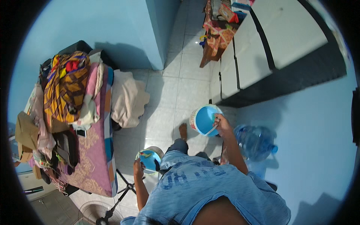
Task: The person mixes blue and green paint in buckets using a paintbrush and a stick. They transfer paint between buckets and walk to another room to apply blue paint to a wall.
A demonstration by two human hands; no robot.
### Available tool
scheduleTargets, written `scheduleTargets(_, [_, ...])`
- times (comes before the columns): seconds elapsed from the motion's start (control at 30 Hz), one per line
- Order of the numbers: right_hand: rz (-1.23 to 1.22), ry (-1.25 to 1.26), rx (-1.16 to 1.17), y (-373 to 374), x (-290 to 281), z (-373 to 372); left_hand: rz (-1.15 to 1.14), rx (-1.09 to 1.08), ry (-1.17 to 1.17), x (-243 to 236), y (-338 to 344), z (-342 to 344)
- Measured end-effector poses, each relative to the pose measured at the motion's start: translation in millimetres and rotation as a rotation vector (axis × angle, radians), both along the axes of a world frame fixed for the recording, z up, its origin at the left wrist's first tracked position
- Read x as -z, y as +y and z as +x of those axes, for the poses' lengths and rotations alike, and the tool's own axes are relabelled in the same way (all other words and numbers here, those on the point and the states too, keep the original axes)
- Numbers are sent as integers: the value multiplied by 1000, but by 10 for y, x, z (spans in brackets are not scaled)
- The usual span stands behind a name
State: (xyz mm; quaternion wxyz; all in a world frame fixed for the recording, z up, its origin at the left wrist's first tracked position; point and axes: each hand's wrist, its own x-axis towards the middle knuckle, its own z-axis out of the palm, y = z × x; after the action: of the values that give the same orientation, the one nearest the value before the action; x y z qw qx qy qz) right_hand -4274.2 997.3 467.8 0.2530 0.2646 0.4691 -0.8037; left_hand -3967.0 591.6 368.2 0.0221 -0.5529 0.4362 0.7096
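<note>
My right hand [222, 125] is closed on the pale handle of a bucket [203, 116] with a blue inside and a light outer wall. A small green patch shows by its fingers at the bucket's rim; I cannot make out what it is. Lower and to the left, my left hand [138, 168] grips a second bucket [150, 161] at its handle or rim. That one is also blue inside, with something green and reddish near its top edge. Both buckets hang beside my legs, apart from each other, above the tiled floor.
At left a bed [92, 165] carries piled clothes [67, 86] and bags; a cream cloth [129, 99] lies beside it. A standing fan [99, 215] is at lower left. A large blue water bottle [255, 142] sits by the right wall, near a white-and-black cabinet [255, 48].
</note>
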Motion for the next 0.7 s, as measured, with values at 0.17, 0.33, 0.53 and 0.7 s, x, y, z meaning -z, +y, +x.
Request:
scheduleTargets(0.17, [9, 82, -43, -370, -434, -1538, -17, 87, 2, -114, -64, -1990])
scheduleTargets(0.33, [57, 184, -163, -781, -620, -3230, 34, 109, 168, -259, 21, -4164])
scheduleTargets(0.53, [131, 232, -225, -1132, -254, -5268, 102, 84, 214, -661, 26, -6490])
scheduleTargets(0.7, [55, 325, -291, -1527, -930, -6794, 207, 75, 410, -1150, 150, -8191])
